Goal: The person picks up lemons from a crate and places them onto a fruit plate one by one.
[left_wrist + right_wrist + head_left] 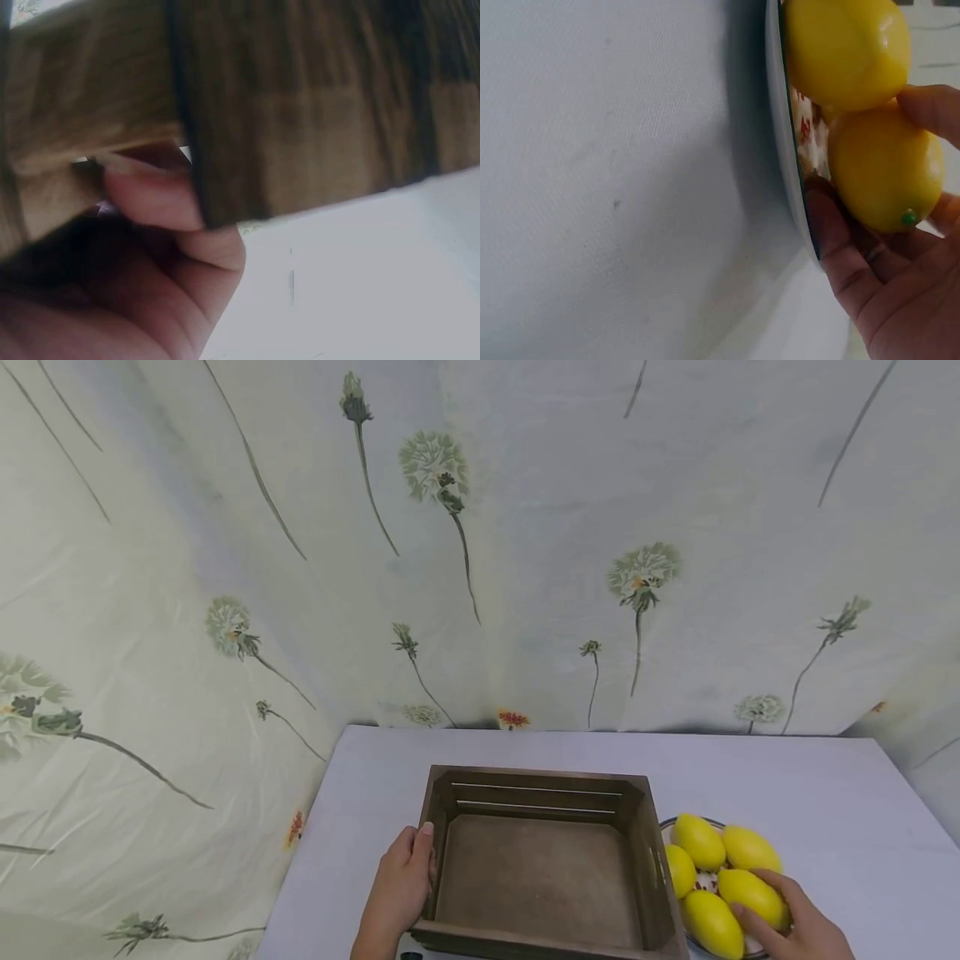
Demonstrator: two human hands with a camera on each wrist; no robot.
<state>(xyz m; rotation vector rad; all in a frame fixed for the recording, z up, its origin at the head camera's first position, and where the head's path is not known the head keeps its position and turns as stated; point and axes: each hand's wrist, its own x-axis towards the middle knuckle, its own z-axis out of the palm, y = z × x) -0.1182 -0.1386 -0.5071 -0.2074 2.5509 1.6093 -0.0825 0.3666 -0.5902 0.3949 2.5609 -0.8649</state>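
A brown wooden crate [536, 881] with slatted sides stands tilted slightly toward me in the head view, with nothing inside. My left hand [397, 885] grips its left side, thumb over the top edge; up close in the left wrist view, the fingers [154, 195] curl round a slat. To the crate's right, a plate [781, 112] with a dark rim line bears several yellow lemons [699, 842]. My right hand [810, 931] holds the nearest right lemon [753, 897] between thumb and fingers. That lemon shows a green stem spot in the right wrist view.
A white-covered table [832, 827] lies under the crate and plate. Cloth with a dandelion print [525, 568] hangs behind the table's back edge and along its sides. A small black object [411, 956] peeks out below the crate's front left corner.
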